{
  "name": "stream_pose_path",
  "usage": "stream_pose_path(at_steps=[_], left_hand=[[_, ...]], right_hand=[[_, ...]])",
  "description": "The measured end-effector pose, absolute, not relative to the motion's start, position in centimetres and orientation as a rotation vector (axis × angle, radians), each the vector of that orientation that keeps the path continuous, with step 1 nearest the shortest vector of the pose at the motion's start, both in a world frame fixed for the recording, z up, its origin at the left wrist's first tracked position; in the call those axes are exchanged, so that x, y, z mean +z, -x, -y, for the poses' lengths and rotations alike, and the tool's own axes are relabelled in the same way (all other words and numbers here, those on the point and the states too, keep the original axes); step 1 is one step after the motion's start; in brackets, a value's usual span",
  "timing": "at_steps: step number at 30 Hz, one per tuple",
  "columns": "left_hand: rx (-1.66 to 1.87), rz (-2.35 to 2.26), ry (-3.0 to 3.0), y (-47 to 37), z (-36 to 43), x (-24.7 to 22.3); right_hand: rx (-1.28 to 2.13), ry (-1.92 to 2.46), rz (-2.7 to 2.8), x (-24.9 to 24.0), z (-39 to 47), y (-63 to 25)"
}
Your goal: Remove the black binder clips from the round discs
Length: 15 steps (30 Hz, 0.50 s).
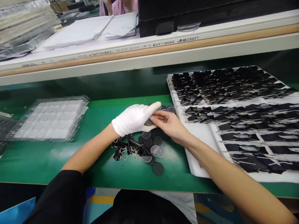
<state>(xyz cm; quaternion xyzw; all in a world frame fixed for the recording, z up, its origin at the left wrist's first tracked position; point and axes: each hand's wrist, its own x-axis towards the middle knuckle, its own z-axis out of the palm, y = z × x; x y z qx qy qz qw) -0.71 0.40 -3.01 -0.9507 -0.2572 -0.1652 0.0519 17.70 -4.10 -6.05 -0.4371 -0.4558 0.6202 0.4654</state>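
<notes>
My left hand, in a white glove with bare fingertips, is closed on a dark round disc. My bare right hand meets it from the right, its thumb and fingers pinching at the same disc. Below the hands lies a loose pile of black discs and clear round discs. Black binder clips with silver handles are heaped to the left of the discs. More clear discs show just behind my right hand.
White foam trays at the right carry rows of black clipped pieces. Stacked clear plastic trays sit at the left on the green table. A shelf edge crosses above, bearing papers and a black box. A person in pink is beyond.
</notes>
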Motion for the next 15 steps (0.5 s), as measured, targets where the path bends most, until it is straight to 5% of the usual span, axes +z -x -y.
stream_pose_path(at_steps=[6, 12, 15], left_hand=[[-0.445, 1.133, 3.023, 2.9, -1.5, -0.8], [0.503, 1.669, 2.989, 7.8, -2.6, 1.9], [0.532, 1.653, 2.963, 8.4, -2.4, 1.1]], right_hand=[[1.586, 1.094, 0.97, -6.5, 3.9, -18.2], [1.606, 1.096, 0.841, -6.1, 3.8, -18.6], [1.592, 1.121, 0.858, -6.1, 3.9, -18.5]])
